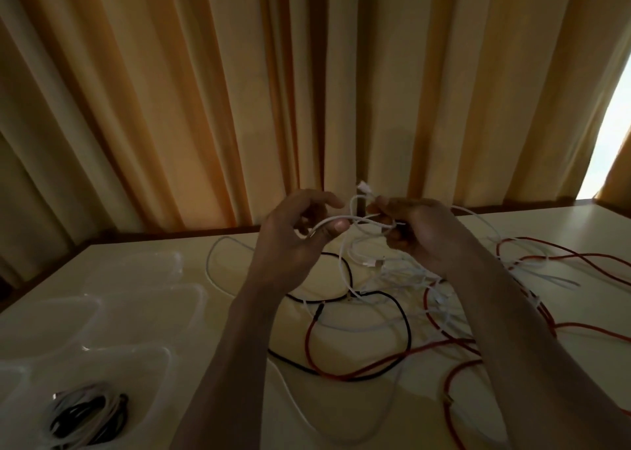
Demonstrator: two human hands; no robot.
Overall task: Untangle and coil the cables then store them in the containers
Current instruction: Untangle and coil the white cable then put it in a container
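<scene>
Beyond my hands hang heavy orange curtains (191,91) in long soft folds. Under my forearms lies a smooth, pale table (563,221). Off to the left of my left arm sit clear plastic containers (150,299) with rounded corners (glossy and see-through), and the nearest container (112,374) holds a coiled bundle of black and white cables (88,412). Below and to the right of my hands sprawls a loose tangle: thin red cable (375,364), black cable (403,316) and several white ones, crossing each other. I hold both hands up over the table, palms half turned to each other. My left hand (293,238) pinches a slim white cable (362,221) between thumb and fingers, and my right hand (416,234) grips the looped part of it, fingers curled round, its plug end sticking up just above.
</scene>
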